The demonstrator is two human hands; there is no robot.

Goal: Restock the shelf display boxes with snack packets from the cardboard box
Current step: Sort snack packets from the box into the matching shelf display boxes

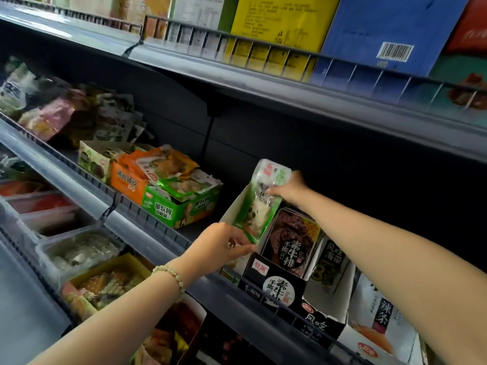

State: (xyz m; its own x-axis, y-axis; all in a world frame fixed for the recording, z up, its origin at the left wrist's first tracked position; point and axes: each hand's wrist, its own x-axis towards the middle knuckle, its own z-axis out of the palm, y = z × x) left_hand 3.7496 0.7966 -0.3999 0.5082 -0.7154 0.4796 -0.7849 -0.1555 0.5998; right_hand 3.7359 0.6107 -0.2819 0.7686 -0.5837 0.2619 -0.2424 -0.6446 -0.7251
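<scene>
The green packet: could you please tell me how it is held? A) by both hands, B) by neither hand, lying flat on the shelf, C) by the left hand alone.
A: the left hand grips the lower end of the green packet, and the right hand pinches its upper part.

**Surfaces and materials, snack shelf**

Green packet: thin plastic film, glossy, crinkled, patches of glare. White display box behind it: plain card, matt, unprinted inner face. Black display box: printed card, faint sheen. Dark packets inside: shiny film. Green display box: coated card, glossy print. Upper shelf edge: dark grey, smooth, satin, metal-looking. Price rail: pale grey, smooth, glossy, plastic-looking. Blue carton: matt cardboard, paper barcode label. Clear trays lower down: transparent plastic, shiny. Bracelet: pale beads, polished, smooth.
</scene>
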